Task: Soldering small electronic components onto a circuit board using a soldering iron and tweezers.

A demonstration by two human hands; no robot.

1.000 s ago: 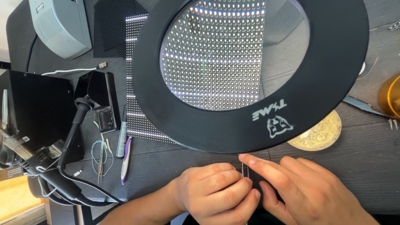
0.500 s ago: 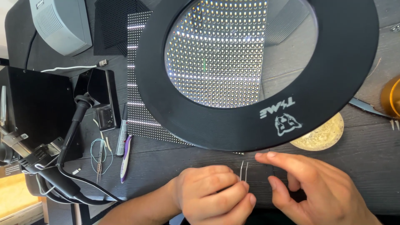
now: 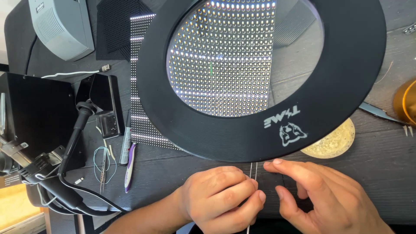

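My left hand (image 3: 221,199) is closed around thin metal tweezers (image 3: 253,170), whose two tips stick up between the fingers toward the lamp's rim. My right hand (image 3: 323,197) hovers just right of the tips, fingers spread and curled, index fingertip almost touching them. Above both hands hangs a big black ring magnifier lamp (image 3: 260,125). Through its lens I see an LED matrix panel (image 3: 225,60) with rows of lit dots, enlarged. Part of the same panel shows left of the ring (image 3: 141,99).
A black box (image 3: 34,117) with a flexible arm and cables (image 3: 65,173) stands at the left. Pens (image 3: 128,151) and small wire loops (image 3: 103,162) lie beside it. A grey speaker-like box (image 3: 63,26) sits top left. A gold round disc (image 3: 331,141) and an orange object (image 3: 407,102) are right.
My right hand let go of the tweezer tips and opened, drifting slightly right. The view shifted a little; my left hand kept its hold.
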